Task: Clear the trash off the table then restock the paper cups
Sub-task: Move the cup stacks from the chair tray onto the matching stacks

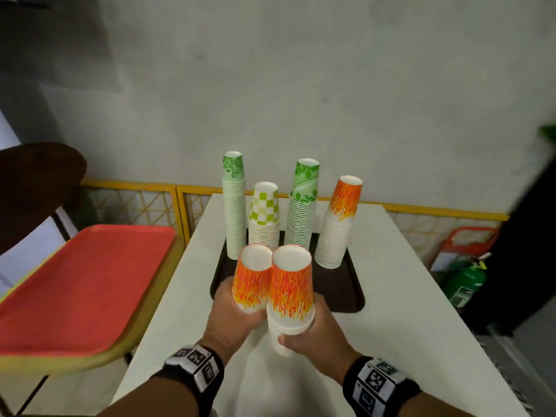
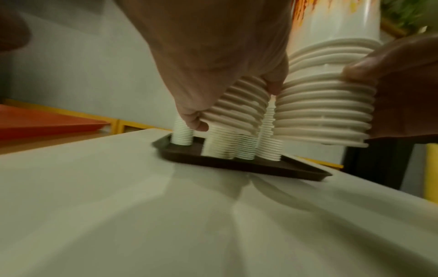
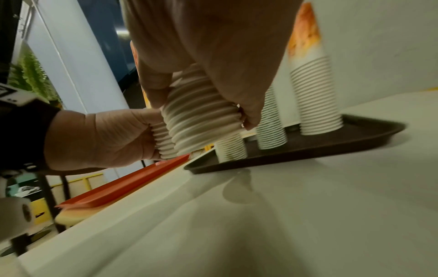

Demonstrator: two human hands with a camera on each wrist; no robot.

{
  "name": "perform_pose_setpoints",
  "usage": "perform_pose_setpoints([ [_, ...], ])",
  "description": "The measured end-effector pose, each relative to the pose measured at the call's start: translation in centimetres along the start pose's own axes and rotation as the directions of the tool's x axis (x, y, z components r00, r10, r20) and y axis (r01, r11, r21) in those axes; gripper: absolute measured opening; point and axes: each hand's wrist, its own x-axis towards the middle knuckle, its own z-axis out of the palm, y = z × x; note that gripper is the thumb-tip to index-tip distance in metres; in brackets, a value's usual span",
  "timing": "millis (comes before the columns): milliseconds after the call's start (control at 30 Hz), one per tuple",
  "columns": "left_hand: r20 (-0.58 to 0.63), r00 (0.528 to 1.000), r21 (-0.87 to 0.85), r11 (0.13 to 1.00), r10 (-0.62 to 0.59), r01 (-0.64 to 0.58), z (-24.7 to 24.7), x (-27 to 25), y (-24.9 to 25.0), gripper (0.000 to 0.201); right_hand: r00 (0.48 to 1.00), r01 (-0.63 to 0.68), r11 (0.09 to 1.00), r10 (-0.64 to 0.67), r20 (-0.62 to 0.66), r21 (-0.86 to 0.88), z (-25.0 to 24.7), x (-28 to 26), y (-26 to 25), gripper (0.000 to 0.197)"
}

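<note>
My left hand (image 1: pixel 237 308) grips a short stack of upside-down orange flame-print paper cups (image 1: pixel 252 278), held above the white table (image 1: pixel 406 296). My right hand (image 1: pixel 304 335) grips a second, taller orange stack (image 1: pixel 290 293) right beside it; the two stacks touch. In the left wrist view my fingers (image 2: pixel 196 120) curl round the ribbed rims (image 2: pixel 239 108). The right wrist view shows my fingers (image 3: pixel 154 90) round the rims of the taller stack (image 3: pixel 201 120). Behind them a dark brown tray (image 1: pixel 346 284) carries several tall cup stacks: green leaf (image 1: pixel 234 206), green check (image 1: pixel 264 215), green leaf (image 1: pixel 302 203) and orange flame (image 1: pixel 338 221).
A red tray (image 1: pixel 81 284) lies on a yellow one on a stand to the left of the table. A yellow railing (image 1: pixel 135 188) runs along the grey wall behind. A green extinguisher (image 1: pixel 463 281) stands on the floor at right. Bare tabletop lies near me.
</note>
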Motion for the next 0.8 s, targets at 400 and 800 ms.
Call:
perform_pose_setpoints([
  [400,-0.011,0.993,-0.096,0.988,0.116,-0.117,12.8,5.4,7.6,0.063,0.846,0.224,0.975,-0.186,-0.500,0.016,-15.5,11.0,-8.1,0.076],
  [800,0.050,0.978,-0.124,0.973,0.201,-0.194,10.8,7.6,9.4,0.070,0.762,0.217,0.975,-0.198,-0.617,-0.045,-17.4,23.3,-11.1,0.084],
])
